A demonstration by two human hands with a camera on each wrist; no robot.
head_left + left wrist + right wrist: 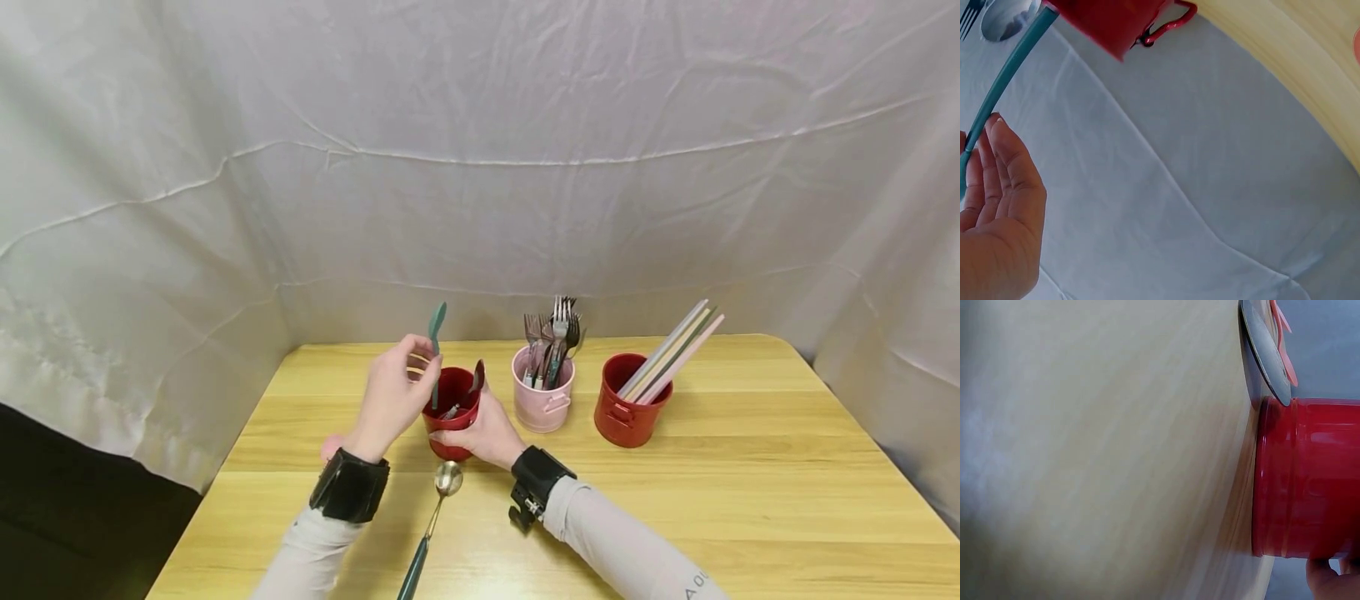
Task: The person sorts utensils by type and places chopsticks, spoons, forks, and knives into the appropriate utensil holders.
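My left hand (pixel 397 387) pinches a teal spoon (pixel 437 321) upright, its bowl end up and its handle reaching down into the left red bucket (pixel 452 450). In the left wrist view the teal handle (pixel 1013 65) runs from the fingers to the bucket's rim. My right hand (pixel 491 429) holds that bucket from its right side, thumb across the front. A dark spoon (pixel 477 377) leans inside the bucket, with more cutlery lower down. A long spoon (pixel 448 478) with a dark green handle lies on the table just in front of the bucket.
A pink bucket (pixel 542 412) filled with several forks stands right of the hands. Farther right, another red bucket (pixel 626 433) holds several long, flat pastel sticks (pixel 671 354). Coral-pink utensils (pixel 1284 347) lie left of the held bucket. Grey cloth (pixel 480 208) hangs behind the wooden table (pixel 750 467).
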